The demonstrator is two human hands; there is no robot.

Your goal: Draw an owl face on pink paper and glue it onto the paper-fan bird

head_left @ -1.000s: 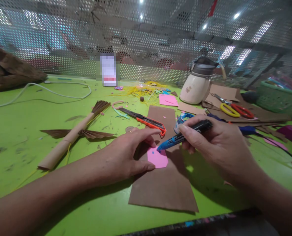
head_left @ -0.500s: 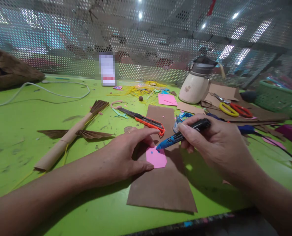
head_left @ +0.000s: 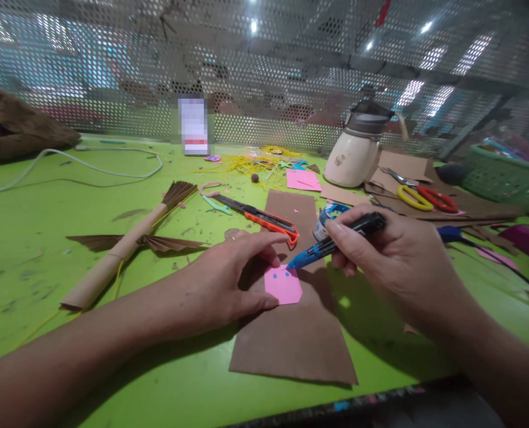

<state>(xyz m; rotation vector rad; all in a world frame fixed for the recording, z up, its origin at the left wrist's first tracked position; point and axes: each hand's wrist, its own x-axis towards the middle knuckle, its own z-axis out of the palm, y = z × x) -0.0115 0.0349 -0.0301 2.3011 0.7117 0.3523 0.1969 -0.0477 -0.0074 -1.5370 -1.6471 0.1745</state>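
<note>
While the left hand steadies a pink paper piece, the right hand grasps a blue marker.
Marked with two blue dots, the piece lies on a brown paper strip on the green table; the left thumb presses its lower-left corner, with the fingers spread away from the thumb. The marker's tip is at the paper's upper edge, contact unclear. An orange utility knife lies beyond the left hand.

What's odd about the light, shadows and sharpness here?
Head view: lights glare near the top; head view: the right hand shades the brown paper and green table; head view: an upright device is pixelated, the scene behind the perforated mesh blurred.
</note>
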